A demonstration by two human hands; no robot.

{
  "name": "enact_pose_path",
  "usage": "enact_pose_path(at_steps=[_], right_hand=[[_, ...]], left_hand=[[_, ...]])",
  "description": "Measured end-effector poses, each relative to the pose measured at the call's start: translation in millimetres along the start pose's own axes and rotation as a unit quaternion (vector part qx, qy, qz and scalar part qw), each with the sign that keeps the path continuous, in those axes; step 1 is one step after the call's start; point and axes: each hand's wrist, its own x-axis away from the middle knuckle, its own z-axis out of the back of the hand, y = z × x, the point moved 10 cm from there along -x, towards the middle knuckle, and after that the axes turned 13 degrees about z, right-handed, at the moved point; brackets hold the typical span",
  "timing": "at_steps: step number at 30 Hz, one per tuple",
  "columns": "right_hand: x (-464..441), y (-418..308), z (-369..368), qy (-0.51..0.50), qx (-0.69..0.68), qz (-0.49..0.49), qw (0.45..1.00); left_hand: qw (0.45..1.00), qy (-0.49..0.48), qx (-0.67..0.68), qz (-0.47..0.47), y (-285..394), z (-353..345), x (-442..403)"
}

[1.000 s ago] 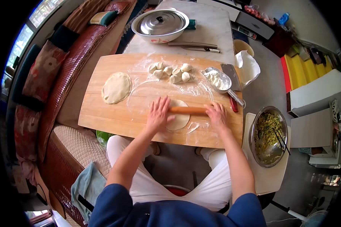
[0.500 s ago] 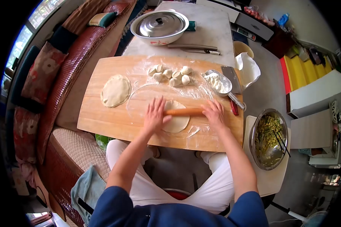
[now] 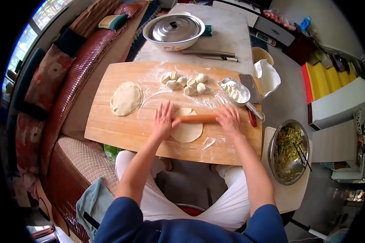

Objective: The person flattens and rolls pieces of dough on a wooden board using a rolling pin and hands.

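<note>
A wooden rolling pin (image 3: 198, 118) lies crosswise over a round sheet of dough (image 3: 187, 133) on the floured board. My left hand (image 3: 164, 121) rests on the pin's left end, palm down, with its fingers stretched forward and its thumb along the pin. At the other end, my right hand (image 3: 228, 119) lies palm down with fingers extended and slightly spread. Neither hand is wrapped round the pin. To the left lies a flat stack of round wrappers (image 3: 126, 99). Beyond my hands sit several small dough pieces (image 3: 189, 82). A metal scoop (image 3: 236, 92) holding flour is beyond my right hand.
The wooden board (image 3: 105, 129) carries a cleaver (image 3: 250, 87) at its right edge. Behind it stand a lidded basin (image 3: 174, 30) and a knife (image 3: 217, 58). A metal bowl (image 3: 272, 162) of chopped filling with chopsticks (image 3: 302, 154) is at right. A white bag (image 3: 267, 77) stands nearby.
Both hands stay at the pin's ends; the pin has barely shifted over the dough. The whole view has moved slightly, with the board appearing a little lower and to the right.
</note>
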Motion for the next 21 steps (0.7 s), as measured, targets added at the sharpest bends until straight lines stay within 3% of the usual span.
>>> enact_pose_path(at_steps=[2,5,9,12,16,18,19,21], right_hand=[[-10,13,-8,0.016,-0.003,-0.016,1.000],[20,25,-28,-0.031,0.008,-0.047,0.998],[69,-16,9,-0.007,0.007,0.016,1.000],[69,-38,28,-0.027,-0.055,-0.001,0.998],[87,-6,40,0.067,-0.137,-0.116,0.981],[110,14,45,0.163,-0.173,-0.200,0.951],[116,21,42,0.159,-0.180,-0.227,0.944],[131,33,38,0.152,-0.194,-0.285,0.927]], left_hand=[[0.998,0.020,0.017,0.061,-9,3,-29],[1.000,-0.023,-0.013,-0.006,11,-6,-4],[0.989,-0.088,0.004,-0.119,40,15,98],[0.993,-0.091,-0.008,-0.068,20,3,81],[0.987,0.030,0.120,0.099,7,18,26],[0.995,-0.012,0.055,0.086,32,-15,18],[0.996,-0.032,0.022,0.079,47,-29,17],[0.998,-0.031,-0.023,-0.041,85,-36,28]])
